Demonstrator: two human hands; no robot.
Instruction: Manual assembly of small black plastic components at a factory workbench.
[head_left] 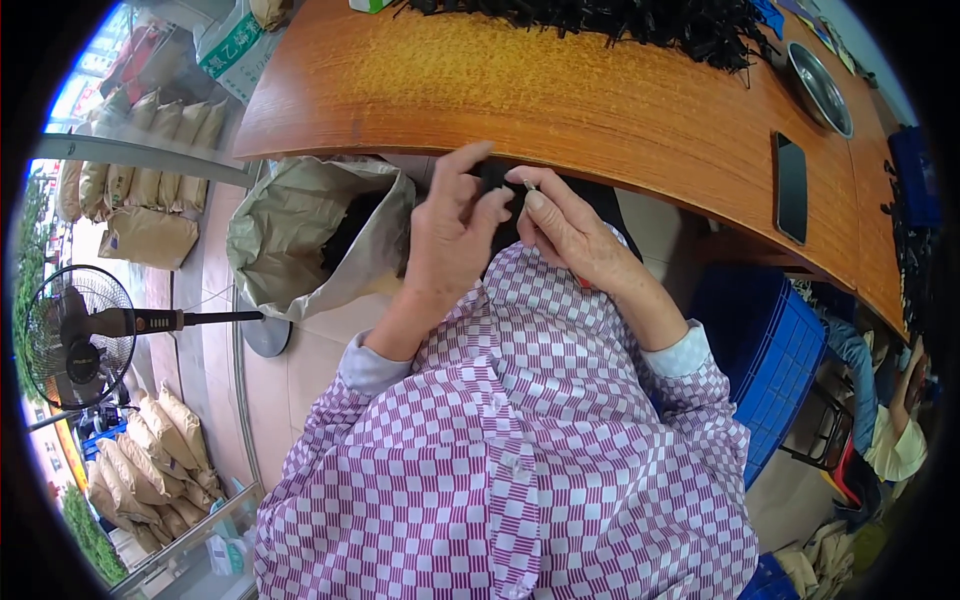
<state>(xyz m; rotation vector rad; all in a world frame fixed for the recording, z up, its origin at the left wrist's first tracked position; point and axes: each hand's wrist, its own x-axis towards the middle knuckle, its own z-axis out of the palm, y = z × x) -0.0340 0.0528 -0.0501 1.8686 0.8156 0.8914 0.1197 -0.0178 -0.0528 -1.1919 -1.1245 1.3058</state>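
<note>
Small black part (pixel 497 185), orientation unclear, pinched between left hand (pixel 452 232) and right hand (pixel 570 235).

dark phone screen (pixel 791 186) on table, tan sacks (pixel 150 235) stacked left

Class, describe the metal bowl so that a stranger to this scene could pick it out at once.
Start at the long orange wooden table. Follow it to its far right end, past the flat black phone. The metal bowl sits there: round, shiny and grey, unlike the tangled black pile beside it.

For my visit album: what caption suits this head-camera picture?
Seen from above, left hand and right hand pinch a small black part at a wooden table.
</note>
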